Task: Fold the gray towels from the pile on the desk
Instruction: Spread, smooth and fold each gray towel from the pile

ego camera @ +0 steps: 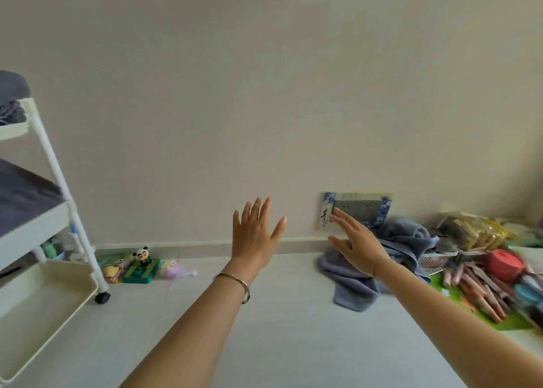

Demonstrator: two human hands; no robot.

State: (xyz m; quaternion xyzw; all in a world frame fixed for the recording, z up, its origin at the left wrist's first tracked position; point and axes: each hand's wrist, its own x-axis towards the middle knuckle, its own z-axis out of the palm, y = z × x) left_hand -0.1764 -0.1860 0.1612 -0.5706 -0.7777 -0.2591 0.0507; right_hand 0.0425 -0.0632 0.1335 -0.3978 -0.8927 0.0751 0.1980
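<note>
Towels (408, 240) lie crumpled in a heap on the desk (279, 329), by the wall at the right. They look soft, light and limp, likely to sag and bunch, so a corner or hem seems the best hold. Left hand (254, 235) and right hand (357, 246) hover with fingers spread, holding nothing; the right is nearest the heap.
</note>
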